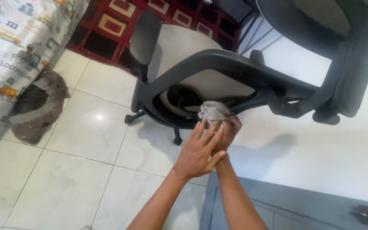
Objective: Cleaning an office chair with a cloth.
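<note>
The right hand (228, 130) grips a crumpled grey cloth (213, 111) against the black plastic frame of the grey office chair (218, 64), while the left hand (199, 151) lies over it with fingers (209, 132) spread flat, adding pressure.

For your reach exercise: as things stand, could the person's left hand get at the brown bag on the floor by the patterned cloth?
Probably not without shifting: the left hand rests over the right hand at the chair frame, well apart from the brown bag. Only bare floor lies between.

I'm seeing a crumpled grey cloth rag (213, 111), soft and matt, against the chair frame (218, 59) of smooth matt black plastic; floor tiles (81, 170) gleam glossy white.
</note>
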